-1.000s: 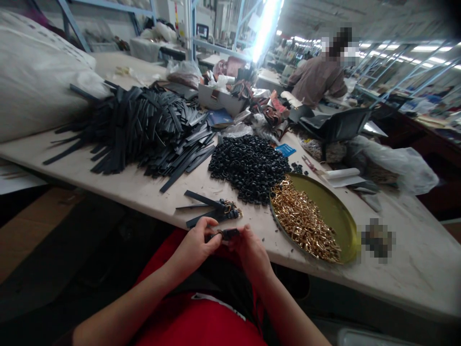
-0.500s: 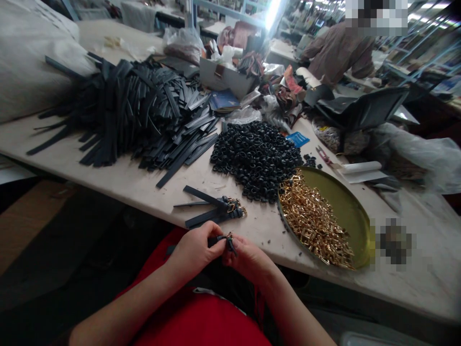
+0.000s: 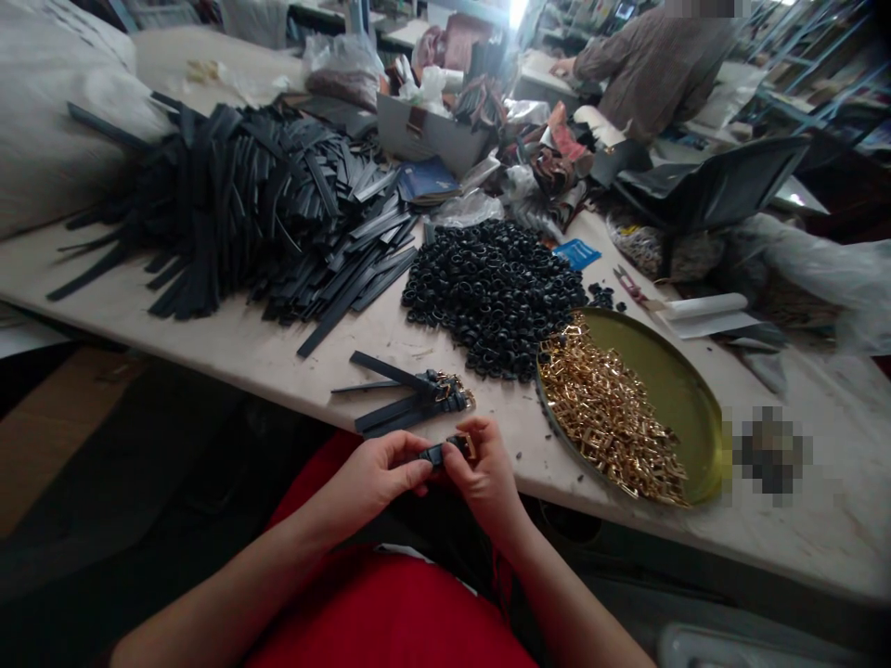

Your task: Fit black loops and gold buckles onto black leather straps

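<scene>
Between my two hands, just off the table's front edge, is a dark strap [image 3: 432, 455] with a gold buckle [image 3: 470, 447] at its right end. My left hand [image 3: 380, 473] pinches the strap between thumb and fingers. The buckle end is gripped by my right hand [image 3: 487, 468], its thumb pressed on the strap. Just beyond my hands, several straps with buckles [image 3: 410, 397] lie fanned out on the table. A heap of small black loops [image 3: 494, 297] sits farther back. To the right, gold buckles [image 3: 613, 417] fill one side of a round olive tray [image 3: 686, 408].
A large pile of dark straps [image 3: 257, 204] covers the table's left back. A white box [image 3: 424, 139], a blue booklet [image 3: 428, 179], small scissors [image 3: 630, 286] and a black chair back [image 3: 716, 186] stand or lie farther off. A person [image 3: 658, 70] is at the back right.
My right hand has turned and shifted up and right, so the strap now lies flatter with the buckle showing at its right end. The left hand still pinches the strap.
</scene>
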`<state>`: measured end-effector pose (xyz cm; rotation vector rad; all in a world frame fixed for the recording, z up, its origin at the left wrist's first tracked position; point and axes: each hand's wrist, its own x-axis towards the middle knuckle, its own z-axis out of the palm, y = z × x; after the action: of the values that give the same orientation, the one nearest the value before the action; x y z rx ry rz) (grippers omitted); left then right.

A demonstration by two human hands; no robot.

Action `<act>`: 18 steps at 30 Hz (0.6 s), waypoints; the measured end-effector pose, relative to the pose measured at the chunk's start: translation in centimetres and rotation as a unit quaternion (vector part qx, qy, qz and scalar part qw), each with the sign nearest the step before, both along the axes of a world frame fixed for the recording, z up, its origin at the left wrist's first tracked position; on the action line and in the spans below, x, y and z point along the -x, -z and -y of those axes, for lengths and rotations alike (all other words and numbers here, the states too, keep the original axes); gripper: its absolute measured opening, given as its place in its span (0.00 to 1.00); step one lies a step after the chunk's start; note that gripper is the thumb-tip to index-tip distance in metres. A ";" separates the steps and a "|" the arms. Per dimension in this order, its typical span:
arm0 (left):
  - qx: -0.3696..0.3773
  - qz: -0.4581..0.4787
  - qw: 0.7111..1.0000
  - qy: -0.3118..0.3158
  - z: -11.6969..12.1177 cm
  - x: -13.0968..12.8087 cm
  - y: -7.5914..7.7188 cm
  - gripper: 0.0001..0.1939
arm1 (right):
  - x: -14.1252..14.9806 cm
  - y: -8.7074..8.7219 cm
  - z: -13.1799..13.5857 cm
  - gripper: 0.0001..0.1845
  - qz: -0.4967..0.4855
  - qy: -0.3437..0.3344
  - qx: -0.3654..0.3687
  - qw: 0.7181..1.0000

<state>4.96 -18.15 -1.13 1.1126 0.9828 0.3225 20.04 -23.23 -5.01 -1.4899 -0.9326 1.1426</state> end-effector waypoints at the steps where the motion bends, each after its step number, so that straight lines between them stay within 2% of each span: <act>1: 0.009 0.001 1.000 0.007 0.1 0.2 0.1 0.15 | -0.2 0.0 0.2 0.10 0.034 -0.031 -0.007 0.999; 4: 0.057 0.006 0.998 0.024 0.5 0.7 0.2 0.16 | -0.9 -0.4 1.0 0.04 0.071 -0.148 -0.003 0.986; 6: 0.083 0.007 0.996 0.027 0.9 1.0 0.1 0.15 | -1.2 -0.8 1.5 0.03 0.091 -0.199 -0.008 0.976; 9: 0.097 0.000 0.995 0.031 1.5 1.2 -0.2 0.14 | -1.2 -1.4 2.0 0.03 0.182 -0.245 -0.060 0.950; 12: 0.087 -0.006 0.995 0.039 1.9 1.3 -0.2 0.12 | -1.0 -2.1 2.1 0.04 0.298 -0.275 -0.126 0.906; 14: 0.074 -0.001 0.996 0.043 2.1 1.5 -0.1 0.12 | -0.9 -2.3 2.2 0.05 0.334 -0.285 -0.137 0.888; 15: 0.072 0.001 0.996 0.045 2.1 1.6 0.0 0.13 | -0.9 -2.4 2.3 0.04 0.328 -0.289 -0.126 0.890; 18: 0.070 0.001 0.996 0.064 2.1 2.1 -0.2 0.15 | -0.9 -2.4 2.5 0.06 0.247 -0.289 -0.048 0.924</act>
<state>2.82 -20.28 -0.95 1.0417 0.9134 0.1499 20.91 -25.73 -2.63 -1.4909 -1.8424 1.1113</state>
